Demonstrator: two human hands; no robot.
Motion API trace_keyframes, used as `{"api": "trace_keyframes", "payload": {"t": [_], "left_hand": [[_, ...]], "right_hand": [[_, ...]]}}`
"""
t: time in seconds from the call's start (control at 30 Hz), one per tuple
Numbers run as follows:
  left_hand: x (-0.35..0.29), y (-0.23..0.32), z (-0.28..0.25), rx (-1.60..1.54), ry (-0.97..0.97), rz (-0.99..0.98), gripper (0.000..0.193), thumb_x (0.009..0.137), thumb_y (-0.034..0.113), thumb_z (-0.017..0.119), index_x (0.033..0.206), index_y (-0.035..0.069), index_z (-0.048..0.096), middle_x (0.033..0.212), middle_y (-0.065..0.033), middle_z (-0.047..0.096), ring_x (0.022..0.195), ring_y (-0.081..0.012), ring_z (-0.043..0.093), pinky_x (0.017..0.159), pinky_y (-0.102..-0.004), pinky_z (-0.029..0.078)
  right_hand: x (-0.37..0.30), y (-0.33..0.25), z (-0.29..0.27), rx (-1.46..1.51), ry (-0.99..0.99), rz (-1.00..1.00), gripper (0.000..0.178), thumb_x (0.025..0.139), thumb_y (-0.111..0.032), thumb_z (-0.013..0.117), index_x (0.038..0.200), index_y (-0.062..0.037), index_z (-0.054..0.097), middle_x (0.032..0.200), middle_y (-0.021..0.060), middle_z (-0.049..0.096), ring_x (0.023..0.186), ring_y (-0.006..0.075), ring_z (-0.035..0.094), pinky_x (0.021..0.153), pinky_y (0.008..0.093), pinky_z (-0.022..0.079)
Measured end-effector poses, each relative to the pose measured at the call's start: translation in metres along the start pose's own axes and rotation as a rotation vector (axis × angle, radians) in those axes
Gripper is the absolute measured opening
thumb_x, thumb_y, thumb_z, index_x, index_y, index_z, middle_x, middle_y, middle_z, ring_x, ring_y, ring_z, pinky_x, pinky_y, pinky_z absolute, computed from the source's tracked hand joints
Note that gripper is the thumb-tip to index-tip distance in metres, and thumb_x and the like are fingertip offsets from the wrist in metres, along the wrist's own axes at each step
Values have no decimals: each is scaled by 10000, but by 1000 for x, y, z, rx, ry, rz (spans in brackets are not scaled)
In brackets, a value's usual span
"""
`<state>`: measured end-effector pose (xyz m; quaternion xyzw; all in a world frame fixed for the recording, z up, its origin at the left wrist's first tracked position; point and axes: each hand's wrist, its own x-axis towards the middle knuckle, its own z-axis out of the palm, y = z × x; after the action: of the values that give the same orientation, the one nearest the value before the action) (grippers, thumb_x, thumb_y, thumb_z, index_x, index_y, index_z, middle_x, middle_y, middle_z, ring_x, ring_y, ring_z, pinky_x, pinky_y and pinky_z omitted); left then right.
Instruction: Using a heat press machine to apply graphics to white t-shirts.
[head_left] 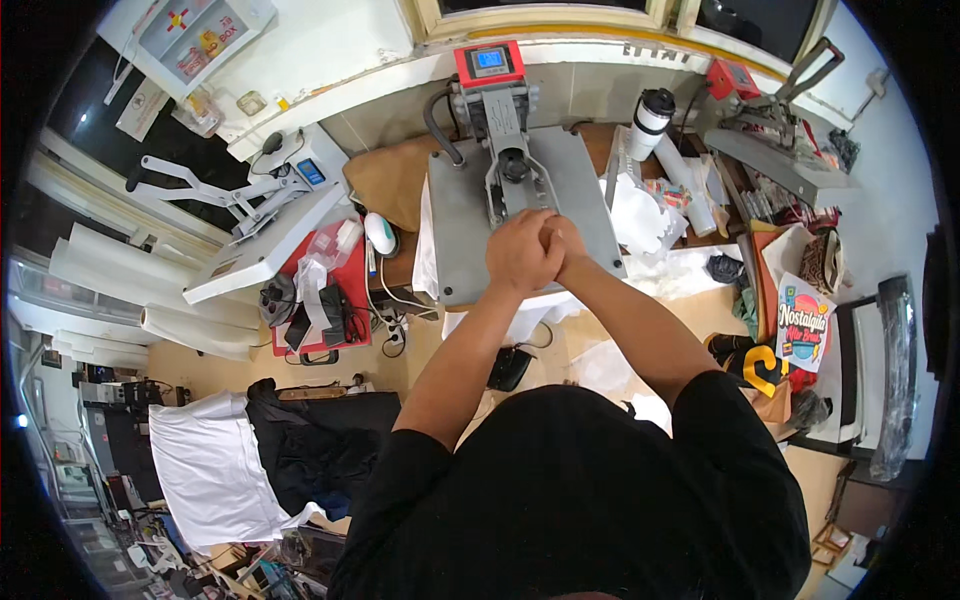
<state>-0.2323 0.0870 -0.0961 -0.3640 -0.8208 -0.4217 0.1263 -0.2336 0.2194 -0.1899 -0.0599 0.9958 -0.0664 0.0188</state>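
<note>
A heat press (583, 180) with a grey top plate stands in front of me, its red control box (490, 63) with a lit blue screen at the back. The metal lever (541, 188) is lowered toward me over the plate. My left hand (520, 252) and my right hand (568, 238) are closed together around the lever's near end, side by side and touching. Their fingers hide the grip itself. White cloth (515, 322) shows below the plate's front edge.
A second, white press (265, 240) is at left, a grey one (780, 165) at far right. A white tumbler (652, 120) and a clear roll (688, 185) stand right of the plate. White (212, 465) and black garments (310, 440) lie behind on the left. Cables (395, 300) hang nearby.
</note>
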Motion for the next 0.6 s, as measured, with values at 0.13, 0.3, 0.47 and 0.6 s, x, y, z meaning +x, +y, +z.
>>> {"api": "trace_keyframes", "payload": {"t": [0.13, 0.3, 0.47, 0.6], "left_hand": [[2, 2, -1, 33, -18, -13, 307, 849, 253, 631, 1099, 91, 705, 1041, -124, 712, 934, -357, 680, 816, -426, 546], [1, 5, -2, 35, -37, -39, 301, 856, 254, 624, 1092, 87, 708, 1046, -133, 713, 945, -362, 678, 825, -430, 544], [3, 10, 1, 48, -74, -74, 295, 867, 259, 622, 1090, 89, 713, 1061, -135, 714, 970, -363, 675, 838, -425, 543], [3, 10, 2, 45, -32, -40, 297, 857, 273, 623, 1083, 105, 716, 1026, -116, 712, 939, -344, 678, 823, -428, 544]], "right_hand": [[0, -19, -30, 105, 91, -1, 231, 808, -259, 668, 997, -130, 705, 1070, 105, 724, 1010, 267, 692, 860, 365, 557], [-13, -26, -57, 46, 33, -32, 224, 820, -254, 660, 1003, -132, 704, 1065, 90, 727, 1011, 262, 695, 837, 361, 564], [-17, -24, -59, 101, 57, 21, 196, 817, -255, 675, 963, -131, 717, 1038, 79, 741, 970, 247, 712, 830, 367, 572], [-13, -26, -56, 59, 23, 6, 185, 809, -249, 684, 948, -132, 723, 1033, 82, 745, 945, 246, 719, 813, 368, 576]]}}
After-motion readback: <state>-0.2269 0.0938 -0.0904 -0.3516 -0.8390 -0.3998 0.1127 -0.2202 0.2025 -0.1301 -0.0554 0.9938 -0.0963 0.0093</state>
